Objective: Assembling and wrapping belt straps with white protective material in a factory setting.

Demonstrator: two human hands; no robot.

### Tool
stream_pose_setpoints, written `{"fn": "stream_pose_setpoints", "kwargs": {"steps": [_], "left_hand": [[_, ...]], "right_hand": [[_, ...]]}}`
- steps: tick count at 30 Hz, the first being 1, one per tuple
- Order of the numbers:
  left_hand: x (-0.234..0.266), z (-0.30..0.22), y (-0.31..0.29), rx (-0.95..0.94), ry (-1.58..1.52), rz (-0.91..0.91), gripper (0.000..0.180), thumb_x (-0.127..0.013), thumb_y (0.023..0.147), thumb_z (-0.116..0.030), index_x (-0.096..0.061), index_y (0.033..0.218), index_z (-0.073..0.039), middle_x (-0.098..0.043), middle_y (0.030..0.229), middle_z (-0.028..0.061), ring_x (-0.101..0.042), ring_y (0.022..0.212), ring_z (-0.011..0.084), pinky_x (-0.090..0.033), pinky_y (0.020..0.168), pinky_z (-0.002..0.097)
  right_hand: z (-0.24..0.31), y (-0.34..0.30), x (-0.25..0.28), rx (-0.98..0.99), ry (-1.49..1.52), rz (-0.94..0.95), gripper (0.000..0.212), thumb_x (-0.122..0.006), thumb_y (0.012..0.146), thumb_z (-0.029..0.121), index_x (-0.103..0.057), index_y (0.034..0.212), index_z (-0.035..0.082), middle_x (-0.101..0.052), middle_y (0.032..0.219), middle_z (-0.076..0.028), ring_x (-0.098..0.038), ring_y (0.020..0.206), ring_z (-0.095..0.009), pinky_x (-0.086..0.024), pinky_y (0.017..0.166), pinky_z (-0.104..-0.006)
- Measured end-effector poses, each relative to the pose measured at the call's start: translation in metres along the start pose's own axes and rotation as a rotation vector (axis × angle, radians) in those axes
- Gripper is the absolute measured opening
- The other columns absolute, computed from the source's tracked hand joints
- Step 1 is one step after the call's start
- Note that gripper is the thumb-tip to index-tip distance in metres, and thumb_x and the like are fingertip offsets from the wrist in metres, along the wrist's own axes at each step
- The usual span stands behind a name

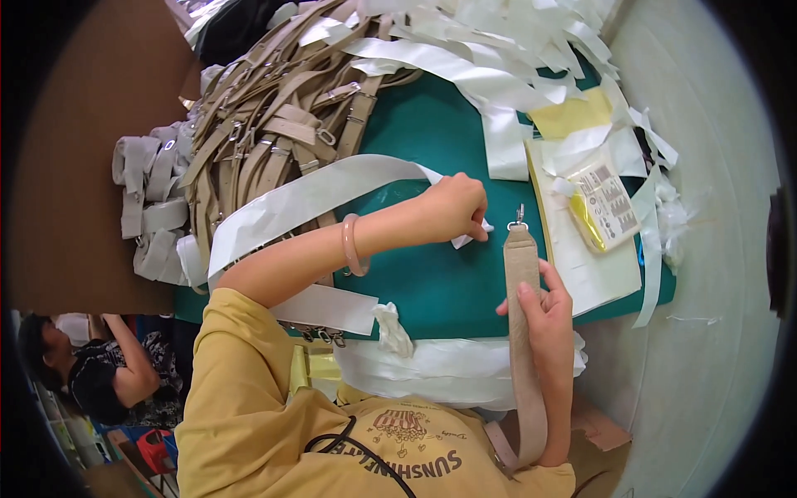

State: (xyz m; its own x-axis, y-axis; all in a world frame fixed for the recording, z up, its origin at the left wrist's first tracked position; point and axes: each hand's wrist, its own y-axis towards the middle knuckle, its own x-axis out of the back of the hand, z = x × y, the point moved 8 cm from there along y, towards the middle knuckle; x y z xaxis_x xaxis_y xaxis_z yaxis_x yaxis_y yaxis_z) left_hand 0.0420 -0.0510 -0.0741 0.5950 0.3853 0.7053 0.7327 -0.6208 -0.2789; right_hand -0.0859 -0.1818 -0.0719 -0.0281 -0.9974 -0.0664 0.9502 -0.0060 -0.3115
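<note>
- The right hand (544, 311) is gripping a beige strap (523, 332), thumb lying on top and fingers wrapped under its right edge, so it is closed around the strap.
- The strap is lying on the green mat (440, 282) with its long axis running away from the person's body, its metal clip (519, 217) pointing to the far end.
- The left hand (455, 207) is curled shut, pinching the end of a white paper strip (315, 195) just left of the clip; this hand is the nearer one to the clip.
- The paper strip is trailing back to the left across the forearm.
- A clear flat packet (604, 206) holding a white printed label and something yellow is lying on pale sheets to the right of the strap.
- A heap of beige straps (274, 124) is sitting at the far left of the mat.
</note>
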Motion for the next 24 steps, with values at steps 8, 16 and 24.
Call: {"fn": "stream_pose_setpoints", "kwargs": {"steps": [8,16,24], "left_hand": [[-0.025,0.0,0.005,-0.071,-0.036,0.035,0.021,-0.074,0.077,-0.018,-0.068,0.076,0.001,-0.066,0.067,0.012,-0.062,0.058,0.0237,-0.049,0.057,0.0336],[-0.027,0.0,-0.012,-0.143,0.107,-0.14,0.039,-0.078,0.073,-0.026,-0.056,0.089,0.003,-0.062,0.083,0.0158,-0.062,0.074,0.0259,-0.05,0.066,0.0329],[-0.021,0.001,-0.012,-0.113,-0.118,0.085,0.031,-0.078,0.075,-0.017,-0.059,0.089,0.003,-0.063,0.081,0.012,-0.062,0.074,0.0205,-0.052,0.068,0.0312]], "right_hand": [[-0.032,-0.027,0.02,-0.198,0.079,0.079,0.03,-0.049,0.092,0.011,-0.046,0.121,0.003,-0.066,0.079,-0.01,-0.059,0.057,-0.009,-0.05,0.048,-0.0232],[-0.05,-0.033,0.02,-0.212,0.174,0.103,0.022,-0.049,0.092,0.01,-0.046,0.113,0.004,-0.065,0.079,-0.008,-0.061,0.063,-0.008,-0.049,0.047,-0.0222],[-0.055,-0.03,0.005,-0.201,0.179,0.168,0.023,-0.049,0.092,0.01,-0.046,0.114,0.003,-0.065,0.08,-0.008,-0.063,0.067,-0.009,-0.05,0.049,-0.0227]]}}
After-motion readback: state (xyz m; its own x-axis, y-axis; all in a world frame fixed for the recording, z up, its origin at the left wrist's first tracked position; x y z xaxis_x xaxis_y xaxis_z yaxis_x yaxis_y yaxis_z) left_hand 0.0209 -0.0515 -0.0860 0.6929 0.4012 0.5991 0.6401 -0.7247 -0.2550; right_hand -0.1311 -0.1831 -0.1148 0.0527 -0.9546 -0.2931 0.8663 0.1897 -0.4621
